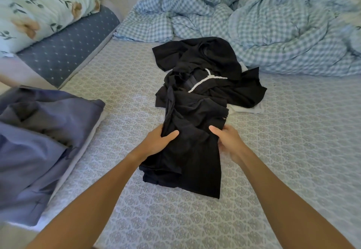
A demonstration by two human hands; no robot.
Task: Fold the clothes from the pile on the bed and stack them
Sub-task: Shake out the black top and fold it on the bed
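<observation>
step: I judge I'm drawing one black garment (187,151) from the pile (205,77) beyond | left hand (158,141) and right hand (227,140) grip its sides | next: spread flat

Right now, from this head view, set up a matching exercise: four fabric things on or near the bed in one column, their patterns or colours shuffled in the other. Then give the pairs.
Things:
1. garment gripped by both hands
2. crumpled duvet
3. pillow
4. folded fabric at the left edge

Looks:
A. pale green with flowers and leaves
B. plain black
C. blue and white check
D. plain greyish blue

Pairs: 1-B, 2-C, 3-A, 4-D
</observation>
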